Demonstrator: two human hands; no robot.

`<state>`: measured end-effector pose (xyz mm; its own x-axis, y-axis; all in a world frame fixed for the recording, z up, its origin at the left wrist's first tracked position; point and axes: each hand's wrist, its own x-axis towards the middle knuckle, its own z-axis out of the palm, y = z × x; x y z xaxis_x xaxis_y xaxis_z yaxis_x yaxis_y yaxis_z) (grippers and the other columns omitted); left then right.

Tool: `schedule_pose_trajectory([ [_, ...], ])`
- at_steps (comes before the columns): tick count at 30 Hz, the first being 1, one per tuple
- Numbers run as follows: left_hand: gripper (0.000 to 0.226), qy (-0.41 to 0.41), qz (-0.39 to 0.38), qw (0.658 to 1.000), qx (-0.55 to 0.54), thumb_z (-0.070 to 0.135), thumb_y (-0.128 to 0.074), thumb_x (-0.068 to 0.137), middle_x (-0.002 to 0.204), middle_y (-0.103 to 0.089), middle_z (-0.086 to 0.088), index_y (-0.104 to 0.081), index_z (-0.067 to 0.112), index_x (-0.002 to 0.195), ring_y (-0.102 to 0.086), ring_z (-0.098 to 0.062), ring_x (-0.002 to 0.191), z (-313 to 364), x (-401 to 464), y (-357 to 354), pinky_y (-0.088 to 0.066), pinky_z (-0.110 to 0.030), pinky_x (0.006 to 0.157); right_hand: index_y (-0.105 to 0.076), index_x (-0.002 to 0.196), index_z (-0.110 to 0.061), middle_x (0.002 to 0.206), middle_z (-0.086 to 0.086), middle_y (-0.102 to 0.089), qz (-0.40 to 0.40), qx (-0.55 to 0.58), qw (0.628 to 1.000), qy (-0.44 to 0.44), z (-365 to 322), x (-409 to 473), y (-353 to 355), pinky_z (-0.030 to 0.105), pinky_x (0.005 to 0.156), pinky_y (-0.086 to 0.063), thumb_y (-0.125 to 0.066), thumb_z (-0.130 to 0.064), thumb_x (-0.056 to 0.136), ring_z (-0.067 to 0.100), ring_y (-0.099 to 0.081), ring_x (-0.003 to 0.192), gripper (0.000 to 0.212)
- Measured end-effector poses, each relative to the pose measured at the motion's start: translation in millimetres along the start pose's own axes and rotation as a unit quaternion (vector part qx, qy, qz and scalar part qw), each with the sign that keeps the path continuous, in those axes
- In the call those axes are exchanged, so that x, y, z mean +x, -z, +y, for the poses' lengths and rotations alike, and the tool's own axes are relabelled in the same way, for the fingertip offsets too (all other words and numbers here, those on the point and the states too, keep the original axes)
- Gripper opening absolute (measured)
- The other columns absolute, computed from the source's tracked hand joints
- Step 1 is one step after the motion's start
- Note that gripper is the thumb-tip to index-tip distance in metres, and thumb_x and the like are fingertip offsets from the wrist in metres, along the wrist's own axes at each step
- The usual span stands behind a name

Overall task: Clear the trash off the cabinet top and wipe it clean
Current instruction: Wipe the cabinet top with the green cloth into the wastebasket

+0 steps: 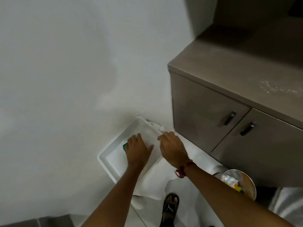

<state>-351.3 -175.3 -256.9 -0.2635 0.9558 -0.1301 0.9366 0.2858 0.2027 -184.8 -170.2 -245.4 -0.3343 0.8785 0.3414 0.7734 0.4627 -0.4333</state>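
A white plastic tray (pixel 113 145) lies on the floor beside the wall. My left hand (pixel 138 147) reaches into it and rests on a green sponge (pixel 125 145), mostly hidden under the fingers. My right hand (pixel 173 147) is at the tray's right rim, fingers curled, seemingly pinching the edge. A white cloth (pixel 155 126) lies at the tray's far corner. The brown cabinet top (pixel 237 71) at the right carries white smears (pixel 270 88). A metal bin (pixel 241 182) with crumpled trash inside stands at the cabinet's foot.
The cabinet has two doors with dark handles (pixel 230 117). A white wall fills the left half of the view. My sandalled foot (pixel 170 203) stands on the pale floor behind the tray. A white cloth or bag (pixel 147 190) lies by the tray's near side.
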Motion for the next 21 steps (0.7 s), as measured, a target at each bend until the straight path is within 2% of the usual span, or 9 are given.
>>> schedule_pose_trajectory([
  [2, 0.093, 0.017, -0.089, 0.996, 0.017, 0.054, -0.066, 0.085, 0.162, -0.024, -0.018, -0.021, 0.010, 0.154, -0.023, -0.038, 0.149, -23, -7, -15, -0.036, -0.058, 0.114, -0.074, 0.101, -0.010, 0.095, 0.007, -0.071, -0.030, -0.002, 1.000, 0.007, -14, 2, -3, 0.036, 0.069, -0.056, -0.062, -0.006, 0.088, 0.026, -0.066, 0.088, 0.018],
  [4, 0.091, 0.012, -0.100, 0.994, 0.029, 0.041, -0.065, 0.091, 0.165, -0.014, -0.019, -0.011, 0.009, 0.157, -0.014, -0.038, 0.153, -34, -8, -28, -0.039, -0.058, 0.113, -0.073, 0.104, -0.012, 0.097, 0.006, -0.071, -0.058, -0.020, 0.998, 0.019, -15, -1, -6, 0.035, 0.071, -0.056, -0.061, -0.012, 0.091, 0.024, -0.066, 0.090, 0.018],
  [6, 0.077, 0.011, -0.070, 0.996, 0.056, 0.025, -0.062, 0.095, 0.162, -0.025, -0.021, -0.018, 0.006, 0.156, -0.025, -0.036, 0.150, -34, -7, -32, -0.048, -0.051, 0.107, -0.072, 0.106, -0.011, 0.098, 0.006, -0.071, -0.061, -0.030, 0.997, 0.028, -5, -6, -4, 0.036, 0.070, -0.056, -0.059, -0.012, 0.091, 0.024, -0.065, 0.088, 0.019],
  [8, 0.053, 0.025, -0.028, 0.998, 0.057, 0.018, -0.059, 0.096, 0.145, -0.050, -0.019, -0.038, 0.007, 0.143, -0.051, -0.033, 0.132, -28, -6, -24, -0.057, -0.044, 0.093, -0.070, 0.108, -0.010, 0.099, 0.006, -0.069, -0.064, -0.045, 0.997, 0.018, 14, -15, -1, 0.036, 0.071, -0.054, -0.058, -0.008, 0.090, 0.024, -0.063, 0.087, 0.022],
  [11, 0.032, 0.050, 0.076, 0.995, -0.047, 0.012, -0.049, 0.095, 0.121, -0.063, -0.019, -0.050, 0.006, 0.127, -0.062, -0.036, 0.109, 0, 0, 5, -0.057, -0.052, 0.083, -0.065, 0.118, -0.008, 0.109, 0.006, -0.066, -0.079, -0.053, 0.994, -0.055, 47, -34, 10, 0.036, 0.084, -0.055, -0.061, -0.008, 0.087, 0.024, -0.062, 0.096, 0.031],
  [14, 0.045, -0.034, 0.153, 0.985, -0.074, -0.003, -0.051, 0.090, 0.126, -0.062, -0.023, -0.047, 0.001, 0.135, -0.059, -0.042, 0.117, 60, 8, 23, -0.048, -0.060, 0.099, -0.062, 0.127, -0.007, 0.123, 0.009, -0.065, -0.100, -0.074, 0.982, -0.145, 82, -64, 22, 0.036, 0.095, -0.051, -0.066, -0.008, 0.084, 0.027, -0.063, 0.107, 0.043],
  [16, 0.057, -0.114, 0.153, 0.980, -0.063, -0.003, -0.059, 0.085, 0.137, -0.058, -0.022, -0.045, 0.001, 0.140, -0.054, -0.039, 0.128, 107, 6, 23, -0.031, -0.060, 0.116, -0.056, 0.137, -0.005, 0.136, 0.013, -0.059, -0.141, -0.091, 0.967, -0.193, 102, -85, 27, 0.038, 0.103, -0.046, -0.061, -0.011, 0.089, 0.030, -0.059, 0.119, 0.049],
  [18, 0.066, -0.195, 0.129, 0.971, -0.051, 0.003, -0.067, 0.083, 0.144, -0.054, -0.020, -0.043, 0.003, 0.144, -0.050, -0.036, 0.136, 151, -10, 11, -0.020, -0.054, 0.122, -0.047, 0.145, -0.001, 0.148, 0.017, -0.050, -0.160, -0.099, 0.958, -0.216, 122, -111, 29, 0.040, 0.115, -0.037, -0.054, -0.015, 0.095, 0.033, -0.050, 0.134, 0.053],
  [21, 0.066, -0.294, 0.063, 0.953, -0.018, 0.009, -0.074, 0.081, 0.142, -0.057, -0.021, -0.048, 0.001, 0.141, -0.053, -0.036, 0.133, 192, -45, -42, -0.031, -0.053, 0.119, -0.058, 0.135, 0.005, 0.137, 0.023, -0.059, -0.196, -0.099, 0.939, -0.264, 152, -166, 17, 0.042, 0.110, -0.043, -0.071, -0.025, 0.085, 0.035, -0.059, 0.127, 0.060],
])
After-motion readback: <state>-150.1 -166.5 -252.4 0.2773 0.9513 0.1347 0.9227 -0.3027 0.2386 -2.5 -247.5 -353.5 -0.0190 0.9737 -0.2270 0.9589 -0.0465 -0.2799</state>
